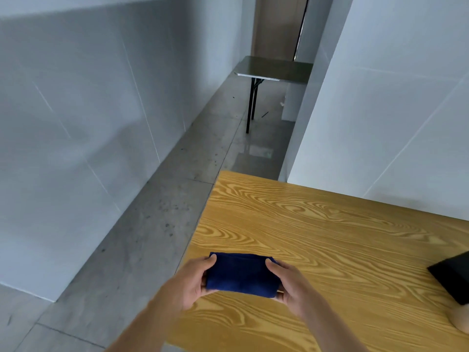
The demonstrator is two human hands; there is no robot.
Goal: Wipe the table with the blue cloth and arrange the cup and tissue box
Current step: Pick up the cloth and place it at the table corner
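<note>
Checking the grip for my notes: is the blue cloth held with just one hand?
No, the folded blue cloth is gripped at both ends, by the left hand and the right hand.

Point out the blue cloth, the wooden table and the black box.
blue cloth (242,275), head view, centre of the folded top.
wooden table (330,237), head view, bare top.
black box (454,278), head view, visible top face.

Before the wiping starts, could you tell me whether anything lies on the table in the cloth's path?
Mostly not. The left hand and right hand hold the folded blue cloth near the wooden table's left edge, with bare wood ahead. Only a black object sits at the far right edge.
</note>
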